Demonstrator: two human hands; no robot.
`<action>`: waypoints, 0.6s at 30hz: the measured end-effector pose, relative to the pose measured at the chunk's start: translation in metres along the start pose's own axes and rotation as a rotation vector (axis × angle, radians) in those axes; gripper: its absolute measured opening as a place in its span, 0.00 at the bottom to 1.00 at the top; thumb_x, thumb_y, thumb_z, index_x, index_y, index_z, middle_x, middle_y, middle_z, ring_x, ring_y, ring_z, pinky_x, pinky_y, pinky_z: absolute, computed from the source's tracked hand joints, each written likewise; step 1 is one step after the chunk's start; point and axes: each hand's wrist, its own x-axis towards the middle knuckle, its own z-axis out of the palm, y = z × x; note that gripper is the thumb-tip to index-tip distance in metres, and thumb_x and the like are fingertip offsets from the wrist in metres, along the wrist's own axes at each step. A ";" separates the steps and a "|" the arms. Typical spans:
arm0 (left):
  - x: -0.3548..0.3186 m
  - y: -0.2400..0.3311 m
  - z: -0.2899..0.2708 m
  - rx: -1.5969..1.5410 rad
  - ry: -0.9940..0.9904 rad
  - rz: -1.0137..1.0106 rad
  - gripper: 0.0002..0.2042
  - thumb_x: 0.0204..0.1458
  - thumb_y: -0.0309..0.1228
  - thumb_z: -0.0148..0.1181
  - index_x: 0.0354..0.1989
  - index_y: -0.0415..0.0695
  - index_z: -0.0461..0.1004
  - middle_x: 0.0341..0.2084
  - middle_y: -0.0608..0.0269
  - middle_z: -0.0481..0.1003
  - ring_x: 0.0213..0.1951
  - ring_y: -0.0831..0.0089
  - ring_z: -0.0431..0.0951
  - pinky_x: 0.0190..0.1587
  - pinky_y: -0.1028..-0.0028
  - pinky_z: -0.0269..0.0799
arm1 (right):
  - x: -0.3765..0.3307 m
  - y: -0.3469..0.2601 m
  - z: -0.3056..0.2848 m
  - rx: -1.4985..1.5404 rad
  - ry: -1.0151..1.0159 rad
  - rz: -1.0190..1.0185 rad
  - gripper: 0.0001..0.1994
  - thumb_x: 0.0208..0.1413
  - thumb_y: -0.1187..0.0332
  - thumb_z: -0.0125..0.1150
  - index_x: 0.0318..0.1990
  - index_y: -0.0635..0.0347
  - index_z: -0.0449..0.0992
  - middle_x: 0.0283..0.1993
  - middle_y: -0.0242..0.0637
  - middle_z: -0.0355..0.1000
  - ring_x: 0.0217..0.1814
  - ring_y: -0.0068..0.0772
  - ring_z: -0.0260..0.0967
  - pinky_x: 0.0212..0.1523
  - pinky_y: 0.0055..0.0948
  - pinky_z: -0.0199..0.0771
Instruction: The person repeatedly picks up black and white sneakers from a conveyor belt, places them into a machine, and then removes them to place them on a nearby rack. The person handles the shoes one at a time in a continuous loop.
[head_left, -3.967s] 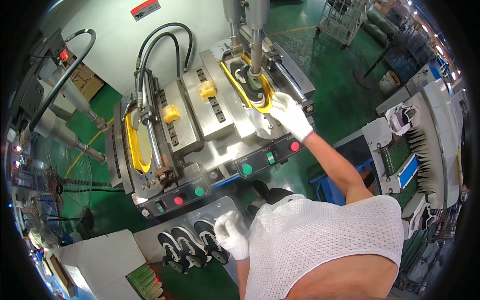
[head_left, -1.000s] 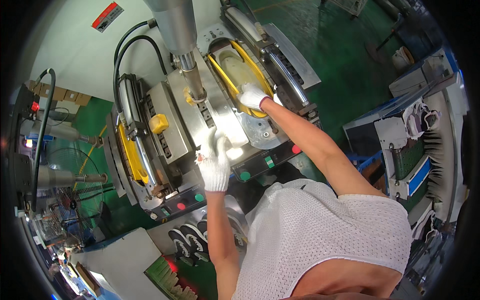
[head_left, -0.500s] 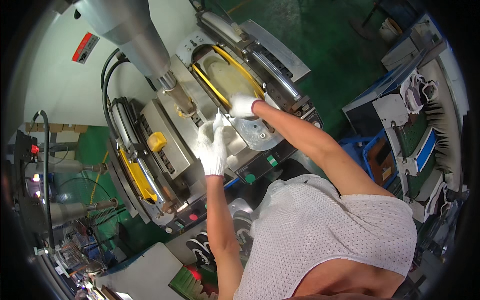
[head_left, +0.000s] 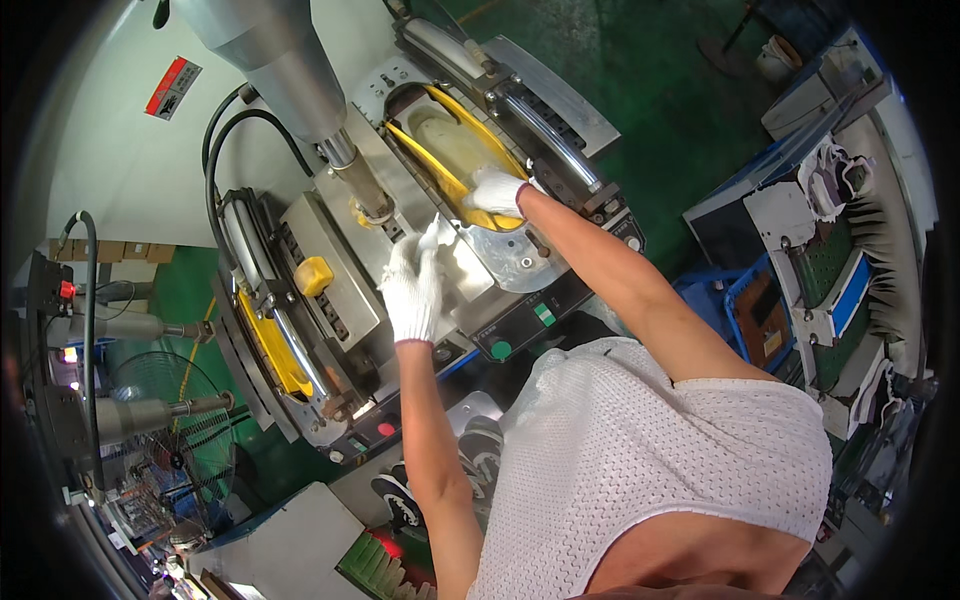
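Observation:
My left hand (head_left: 411,297), in a white knit glove, is over the metal middle of a press machine (head_left: 440,265). A narrow white tip (head_left: 432,233) sticks out from its fingers; I cannot tell whether it is a thin held piece or a glove fingertip. My right hand (head_left: 497,192), gloved likewise, is at the near end of a long oval mould (head_left: 437,140) with a pale bottom. Its fingers are bent down at the yellow lining (head_left: 453,186) along the mould's wall, and the fingertips are partly hidden.
A thick metal press cylinder (head_left: 290,85) stands just beyond my left hand. Chrome rods (head_left: 549,138) flank the mould. To the left is a second yellow-lined station (head_left: 272,345). Buttons sit along the front panel (head_left: 520,328). At right stands a rack (head_left: 800,260) with shoe parts; shoes (head_left: 400,500) lie below.
My right hand has shifted slightly up and onto the yellow lining, whose near end now shows curving below it. My left hand has drawn a little left, still with the white tip showing.

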 end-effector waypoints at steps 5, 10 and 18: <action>0.025 0.018 0.007 0.199 -0.034 0.014 0.13 0.65 0.37 0.58 0.51 0.42 0.79 0.36 0.46 0.83 0.38 0.53 0.85 0.45 0.59 0.79 | 0.005 0.012 0.001 0.191 -0.047 0.050 0.25 0.47 0.61 0.71 0.44 0.80 0.81 0.41 0.63 0.80 0.43 0.54 0.81 0.45 0.42 0.79; 0.047 0.031 0.016 0.220 -0.098 -0.088 0.20 0.64 0.44 0.59 0.50 0.37 0.79 0.29 0.46 0.83 0.32 0.58 0.86 0.39 0.63 0.80 | -0.014 -0.009 -0.016 -0.017 -0.134 -0.024 0.25 0.42 0.63 0.73 0.42 0.80 0.81 0.41 0.62 0.81 0.41 0.52 0.81 0.43 0.42 0.79; 0.089 0.020 0.037 0.455 -0.145 -0.049 0.24 0.61 0.48 0.62 0.34 0.31 0.81 0.29 0.30 0.79 0.36 0.36 0.82 0.44 0.51 0.78 | 0.023 0.029 0.007 0.241 -0.110 0.079 0.20 0.37 0.69 0.71 0.36 0.79 0.82 0.35 0.61 0.80 0.35 0.54 0.80 0.37 0.45 0.77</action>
